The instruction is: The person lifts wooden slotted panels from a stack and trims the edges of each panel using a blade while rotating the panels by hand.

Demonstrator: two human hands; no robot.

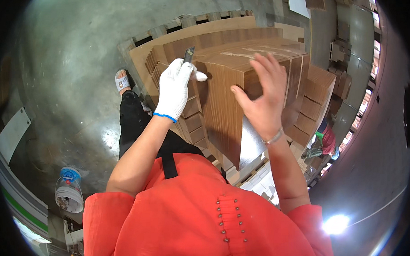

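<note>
My left hand (174, 86) wears a white knit glove with a blue cuff. Its fingers are wrapped round a short, dark, flat tool (190, 55) that looks like a utility knife, its end pointing up and away. Below it stands a stack of brown wood-grain panels (222, 109), with the glove near its left edge. My right hand (267, 96) is bare, with a bracelet at the wrist. Its fingers are spread over the stack's right part, holding nothing; I cannot tell whether they touch it. Pale strips (238, 53) cross the top of the panels behind.
More stacked brown panels (314, 95) stand at the right, and a wooden pallet (165, 30) edge shows behind. On the grey floor at the left is a white bucket (69, 198). A person in red (328, 139) is farther off at the right.
</note>
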